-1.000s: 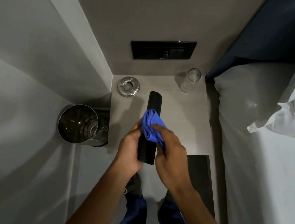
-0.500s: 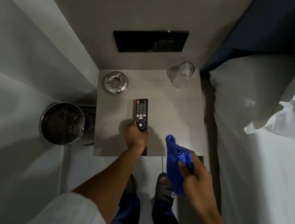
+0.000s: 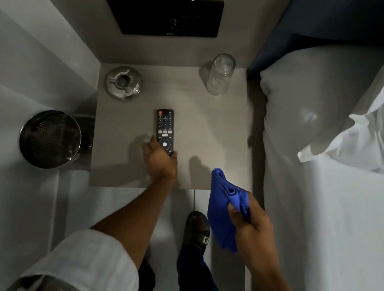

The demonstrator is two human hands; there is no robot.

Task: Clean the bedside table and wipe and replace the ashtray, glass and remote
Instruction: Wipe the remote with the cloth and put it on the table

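The remote [image 3: 165,130] lies face up near the middle of the bedside table [image 3: 212,133], its buttons showing and its long axis running from the near edge toward the wall. The left hand [image 3: 160,162] rests over its near end, fingers curled around the lower part of the casing; whether it is gripping the remote or only touching it is hard to tell from this angle. The right hand [image 3: 248,218] is clenched around a bunched blue cloth [image 3: 223,206], held off the table just past its near right corner, with part of the cloth hanging below the fist. The ashtray [image 3: 123,82], round and metallic, sits at the far left corner of the tabletop, and the glass [image 3: 220,75] stands at the far right corner near the wall, well apart from the remote. A perforated metal bin [image 3: 50,139] stands on the floor to the left of the table, and a white pillow [image 3: 341,92] on the bed lies to the right. A black switch panel [image 3: 163,15] is set into the wall above the table.
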